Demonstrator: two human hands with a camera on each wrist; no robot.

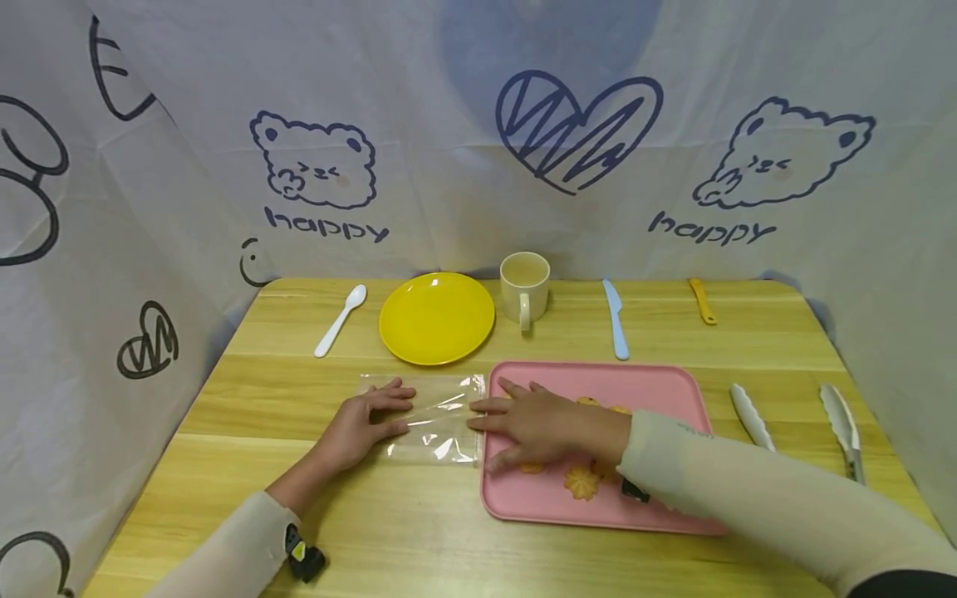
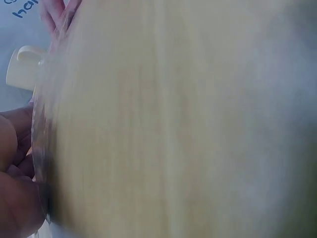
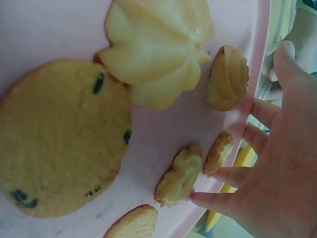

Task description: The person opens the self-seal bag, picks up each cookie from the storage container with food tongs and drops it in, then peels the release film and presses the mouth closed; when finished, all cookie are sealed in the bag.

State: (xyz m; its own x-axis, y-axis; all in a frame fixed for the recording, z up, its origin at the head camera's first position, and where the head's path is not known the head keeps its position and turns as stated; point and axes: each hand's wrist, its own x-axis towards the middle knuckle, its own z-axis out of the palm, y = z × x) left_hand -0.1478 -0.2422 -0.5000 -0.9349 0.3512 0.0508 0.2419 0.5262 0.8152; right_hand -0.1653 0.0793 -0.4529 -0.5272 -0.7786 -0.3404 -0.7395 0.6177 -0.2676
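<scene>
A clear plastic bag (image 1: 437,415) lies flat on the wooden table, left of a pink tray (image 1: 598,375). My left hand (image 1: 359,430) rests at the bag's left end, fingers extended over the film and the thumb along its lower side. Over the tray's left side, my right hand (image 1: 540,425) is spread, its fingertips reaching the bag's right edge. Piped cookies (image 1: 581,482) lie on the tray, partly hidden under that arm. In the right wrist view, a round cookie with dark bits (image 3: 64,139) and a fluted cookie (image 3: 156,44) show close up.
Behind the bag are a white spoon (image 1: 341,321), a yellow plate (image 1: 437,320) and a cream mug (image 1: 525,286). A blue knife (image 1: 616,320) and a small yellow utensil (image 1: 701,301) lie farther right. Metal tongs (image 1: 843,428) rest right of the tray. A printed cloth (image 1: 449,208) hangs behind the table.
</scene>
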